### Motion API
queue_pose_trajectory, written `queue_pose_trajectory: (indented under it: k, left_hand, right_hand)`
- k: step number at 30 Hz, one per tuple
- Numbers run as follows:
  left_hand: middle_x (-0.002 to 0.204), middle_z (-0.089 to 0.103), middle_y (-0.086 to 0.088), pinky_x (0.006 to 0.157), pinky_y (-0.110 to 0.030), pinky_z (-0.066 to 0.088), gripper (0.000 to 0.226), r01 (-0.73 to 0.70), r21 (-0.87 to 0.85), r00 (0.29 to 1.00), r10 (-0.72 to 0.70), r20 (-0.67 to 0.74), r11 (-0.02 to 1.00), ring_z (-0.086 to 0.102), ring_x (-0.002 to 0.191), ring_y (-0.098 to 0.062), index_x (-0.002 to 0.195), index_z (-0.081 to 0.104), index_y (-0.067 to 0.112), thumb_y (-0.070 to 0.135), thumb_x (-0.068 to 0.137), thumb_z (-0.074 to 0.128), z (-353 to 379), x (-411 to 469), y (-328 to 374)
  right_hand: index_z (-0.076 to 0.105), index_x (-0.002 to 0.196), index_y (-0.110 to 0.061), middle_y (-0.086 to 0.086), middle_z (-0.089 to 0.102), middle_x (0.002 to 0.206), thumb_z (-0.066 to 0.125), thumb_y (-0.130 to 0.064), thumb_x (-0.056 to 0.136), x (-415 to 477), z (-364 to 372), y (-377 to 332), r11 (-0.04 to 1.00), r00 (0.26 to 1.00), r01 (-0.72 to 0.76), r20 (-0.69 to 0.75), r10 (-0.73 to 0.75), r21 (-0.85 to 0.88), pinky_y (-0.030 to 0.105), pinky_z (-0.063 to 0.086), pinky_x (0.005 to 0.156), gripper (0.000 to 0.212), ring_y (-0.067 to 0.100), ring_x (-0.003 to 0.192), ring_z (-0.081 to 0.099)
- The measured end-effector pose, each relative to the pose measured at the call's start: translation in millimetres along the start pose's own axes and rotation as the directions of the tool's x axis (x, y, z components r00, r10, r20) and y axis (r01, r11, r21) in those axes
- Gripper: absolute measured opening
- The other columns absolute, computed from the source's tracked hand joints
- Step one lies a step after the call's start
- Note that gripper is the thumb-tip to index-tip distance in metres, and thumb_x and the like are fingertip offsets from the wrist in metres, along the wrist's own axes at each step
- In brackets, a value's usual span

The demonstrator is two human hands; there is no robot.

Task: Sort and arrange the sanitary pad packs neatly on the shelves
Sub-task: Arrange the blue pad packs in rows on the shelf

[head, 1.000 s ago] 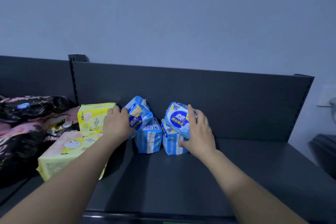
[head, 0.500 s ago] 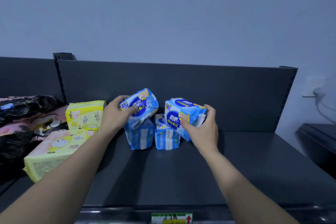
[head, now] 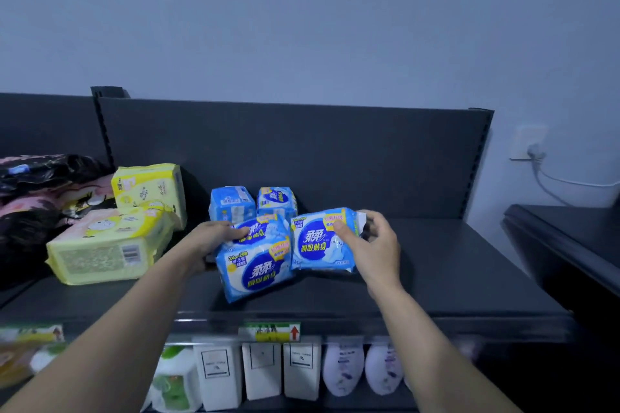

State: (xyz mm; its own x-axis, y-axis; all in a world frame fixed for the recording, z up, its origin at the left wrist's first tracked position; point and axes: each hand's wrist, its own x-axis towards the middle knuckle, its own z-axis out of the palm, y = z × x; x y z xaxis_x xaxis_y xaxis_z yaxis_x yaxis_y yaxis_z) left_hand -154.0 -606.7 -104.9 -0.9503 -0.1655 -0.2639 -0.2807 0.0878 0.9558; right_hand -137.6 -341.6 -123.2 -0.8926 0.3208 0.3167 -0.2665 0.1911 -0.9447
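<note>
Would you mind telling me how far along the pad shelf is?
Done: two rear blue packs stand side by side by the back panel. In hand: the left hand grips the front blue packs, the right hand pinches another blue pack. Left: setting these down, then the untidy yellow packs and the dark pile.
</note>
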Motion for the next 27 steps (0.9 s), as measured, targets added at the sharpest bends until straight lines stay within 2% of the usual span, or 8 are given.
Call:
queue_pose_trajectory:
  k: [4, 6, 9, 11, 15, 18, 21, 27]
  left_hand:
    - [0.104, 0.064, -0.008, 0.067, -0.036, 0.055, 0.045, -0.196, 0.224, 0.919, 0.259, -0.299, 0.955, 0.067, 0.078, -0.020, 0.096, 0.058, 0.026, 0.049, 0.066, 0.083, 16, -20, -20]
    - [0.107, 0.051, -0.007, 0.080, -0.042, 0.055, 0.042, -0.347, 0.300, 0.851, 0.433, -0.297, 0.889, 0.059, 0.088, -0.017, 0.085, 0.060, 0.028, 0.056, 0.062, 0.082, 25, -39, -28]
    - [0.129, 0.035, -0.006, 0.103, -0.037, 0.043, 0.038, -0.402, 0.324, 0.859, 0.475, -0.190, 0.856, 0.043, 0.121, -0.016, 0.100, 0.066, 0.023, 0.029, 0.068, 0.087, 39, -65, -44]
    - [0.139, 0.028, -0.010, 0.108, -0.040, 0.040, 0.047, -0.340, 0.341, 0.867, 0.432, -0.246, 0.876, 0.038, 0.129, -0.021, 0.115, 0.063, 0.023, 0.014, 0.073, 0.083, 39, -72, -57]
    - [0.116, 0.061, -0.012, 0.084, -0.050, 0.054, 0.033, -0.322, 0.286, 0.806, 0.420, -0.417, 0.903, 0.063, 0.098, -0.030, 0.102, 0.066, 0.029, 0.013, 0.076, 0.079, 36, -88, -63]
    - [0.110, 0.065, -0.011, 0.084, -0.049, 0.055, 0.030, -0.410, 0.210, 0.776, 0.461, -0.432, 0.888, 0.065, 0.096, -0.027, 0.103, 0.067, 0.029, 0.014, 0.079, 0.076, 43, -107, -59]
    - [0.100, 0.066, -0.010, 0.078, -0.042, 0.057, 0.032, -0.489, -0.011, 0.815, 0.452, -0.363, 0.872, 0.065, 0.087, -0.025, 0.109, 0.065, 0.022, 0.005, 0.083, 0.072, 59, -134, -52]
    - [0.087, 0.067, -0.008, 0.060, -0.033, 0.057, 0.019, -0.392, -0.237, 0.911, 0.339, -0.235, 0.889, 0.066, 0.075, -0.021, 0.091, 0.062, 0.015, 0.002, 0.081, 0.072, 92, -175, -56]
  right_hand:
    - [0.056, 0.084, -0.026, -0.009, 0.069, 0.080, 0.082, -0.035, 0.071, -18, -30, 8, 0.997, 1.000, -0.021, 0.015, 0.022, -0.078, 0.044, 0.057, 0.074, 0.031, 0.012, 0.075, 0.067]
    - [0.052, 0.081, -0.025, -0.006, 0.068, 0.085, 0.081, -0.036, 0.071, -26, -40, 10, 0.991, 0.998, -0.034, 0.054, 0.042, -0.133, 0.041, 0.056, 0.070, 0.033, 0.015, 0.075, 0.065]
    - [0.050, 0.076, -0.027, 0.002, 0.061, 0.098, 0.082, -0.032, 0.070, -39, -52, 12, 0.979, 0.995, -0.017, 0.092, 0.036, -0.203, 0.034, 0.051, 0.071, 0.033, 0.014, 0.079, 0.059]
    - [0.051, 0.074, -0.025, 0.000, 0.053, 0.098, 0.082, -0.027, 0.071, -50, -60, 9, 0.978, 0.997, -0.002, 0.078, 0.018, -0.207, 0.032, 0.049, 0.074, 0.031, 0.013, 0.080, 0.055]
    - [0.043, 0.063, -0.025, -0.002, 0.051, 0.079, 0.080, -0.023, 0.073, -63, -81, -2, 0.987, 0.999, 0.052, -0.004, -0.053, -0.149, 0.028, 0.036, 0.060, 0.039, 0.011, 0.065, 0.046]
    - [0.041, 0.060, -0.022, -0.006, 0.049, 0.065, 0.081, -0.024, 0.072, -73, -100, -7, 0.990, 0.996, 0.063, -0.058, -0.071, -0.127, 0.029, 0.035, 0.056, 0.042, 0.012, 0.059, 0.042]
    - [0.041, 0.060, -0.022, -0.007, 0.053, 0.064, 0.082, -0.027, 0.072, -87, -120, -8, 0.990, 0.988, 0.045, -0.138, -0.064, -0.137, 0.032, 0.040, 0.057, 0.044, 0.014, 0.060, 0.047]
    - [0.052, 0.066, -0.009, -0.008, 0.057, 0.062, 0.082, -0.027, 0.073, -118, -169, -14, 0.976, 0.950, -0.040, -0.312, -0.030, -0.215, 0.029, 0.036, 0.054, 0.035, 0.017, 0.060, 0.051]
